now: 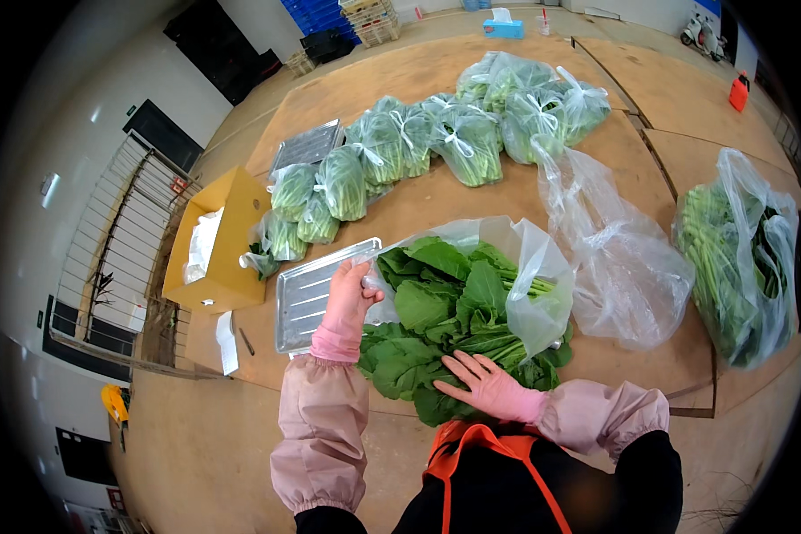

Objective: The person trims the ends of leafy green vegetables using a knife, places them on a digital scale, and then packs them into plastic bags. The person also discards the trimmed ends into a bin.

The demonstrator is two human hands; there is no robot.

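Note:
My left hand (352, 294), in a pink glove, grips the edge of a clear plastic bag (541, 280) at its left side. Leafy greens (434, 300) lie partly inside this bag, with many leaves spilling out toward me. My right hand (484, 387), also gloved in pink, rests with spread fingers on the leaves and stems at the near side. Left of the greens lies a metal tray (307, 294), close by my left hand. An empty-looking, crumpled clear bag (621, 267) lies to the right of the greens.
Several tied bags of greens (467, 147) stand across the wooden table (427, 200). A larger bag of greens (734, 267) is at the right. At the left are a yellow box (220, 267), a paper sheet (227, 344), a pen (247, 342) and, farther back, a second tray (306, 145).

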